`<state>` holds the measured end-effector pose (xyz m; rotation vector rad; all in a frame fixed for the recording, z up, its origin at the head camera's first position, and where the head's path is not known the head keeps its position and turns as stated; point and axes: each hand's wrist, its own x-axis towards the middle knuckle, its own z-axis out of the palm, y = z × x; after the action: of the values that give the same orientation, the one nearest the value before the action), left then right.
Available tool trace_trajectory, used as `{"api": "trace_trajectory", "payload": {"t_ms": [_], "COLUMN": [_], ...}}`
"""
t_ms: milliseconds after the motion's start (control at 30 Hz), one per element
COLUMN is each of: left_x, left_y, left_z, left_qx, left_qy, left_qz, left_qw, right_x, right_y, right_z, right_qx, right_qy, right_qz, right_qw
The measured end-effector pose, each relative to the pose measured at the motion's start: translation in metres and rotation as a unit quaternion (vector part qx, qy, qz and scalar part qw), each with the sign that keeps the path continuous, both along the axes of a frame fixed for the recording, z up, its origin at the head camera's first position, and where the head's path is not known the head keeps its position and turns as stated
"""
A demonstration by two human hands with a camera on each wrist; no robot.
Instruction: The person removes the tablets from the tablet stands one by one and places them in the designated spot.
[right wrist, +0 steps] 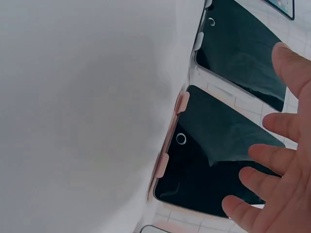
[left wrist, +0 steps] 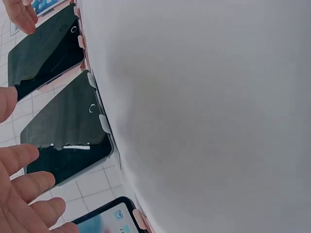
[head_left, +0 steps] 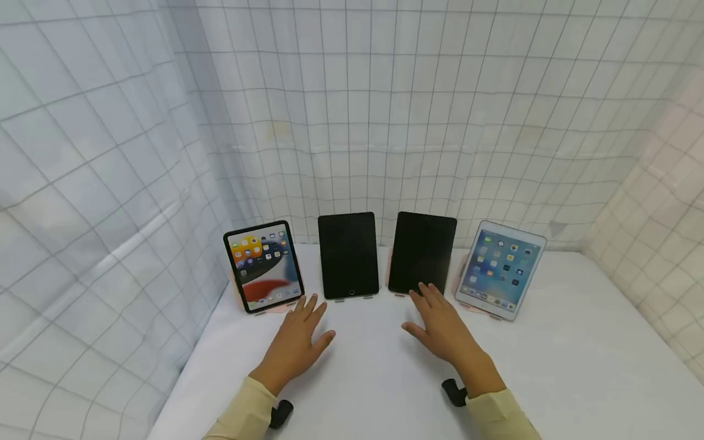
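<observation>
Both hands reach forward over the white table with fingers spread and nothing in them. My left hand [head_left: 297, 342] is in front of the gap between a black-framed tablet [head_left: 265, 266] with a lit home screen and a dark-screened tablet [head_left: 349, 255]. My right hand [head_left: 440, 324] has its fingertips overlapping the lower edge of a second dark tablet [head_left: 422, 247] in the head view. At the right leans a white tablet [head_left: 500, 269], its screen lit with app icons. In the right wrist view, the second dark tablet [right wrist: 214, 150] rests on a pink stand with two small lips.
The tablets stand in a shallow arc on stands along the back of the white table [head_left: 363, 379]. Grid-patterned white curtains [head_left: 352, 110] rise behind and at both sides. A black wrist-worn piece [head_left: 454, 392] sits by the right cuff, another [head_left: 282, 414] by the left.
</observation>
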<state>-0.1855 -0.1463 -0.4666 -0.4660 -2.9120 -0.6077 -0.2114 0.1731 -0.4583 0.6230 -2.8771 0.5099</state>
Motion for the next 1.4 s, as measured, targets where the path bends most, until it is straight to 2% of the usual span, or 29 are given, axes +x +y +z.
{"api": "trace_trajectory", "payload": {"t_ms": [167, 367, 567, 767, 1000, 1100, 1300, 1400], "left_x": [0.000, 0.000, -0.002, -0.007, -0.009, -0.012, -0.021, -0.027], "left_y": [-0.012, -0.030, -0.047, -0.070, -0.096, -0.100, -0.102, -0.103], "left_z": [0.003, 0.006, 0.010, 0.011, 0.015, 0.016, 0.025, 0.030], "left_qx": [0.053, 0.080, 0.100, 0.133, 0.144, 0.143, 0.164, 0.175], "left_qy": [-0.018, -0.016, 0.007, 0.047, 0.079, 0.090, 0.117, 0.116], "left_qz": [0.007, 0.029, 0.035, 0.040, 0.080, 0.086, 0.077, 0.082], "left_qw": [0.9984, 0.9963, 0.9943, 0.9891, 0.9832, 0.9819, 0.9764, 0.9743], "right_x": [-0.010, -0.022, -0.033, -0.043, -0.054, -0.059, -0.067, -0.073], "right_y": [-0.005, -0.015, -0.026, -0.042, -0.065, -0.074, -0.094, -0.105], "right_z": [-0.003, -0.004, 0.000, 0.001, 0.003, 0.005, 0.016, 0.022], "right_qx": [-0.003, 0.012, 0.030, 0.040, 0.070, 0.082, 0.088, 0.095], "right_qy": [0.026, 0.074, 0.090, 0.092, 0.120, 0.134, 0.158, 0.173], "right_qz": [0.024, 0.064, 0.096, 0.121, 0.165, 0.175, 0.202, 0.208], "right_qw": [0.999, 0.995, 0.991, 0.988, 0.977, 0.972, 0.963, 0.958]}}
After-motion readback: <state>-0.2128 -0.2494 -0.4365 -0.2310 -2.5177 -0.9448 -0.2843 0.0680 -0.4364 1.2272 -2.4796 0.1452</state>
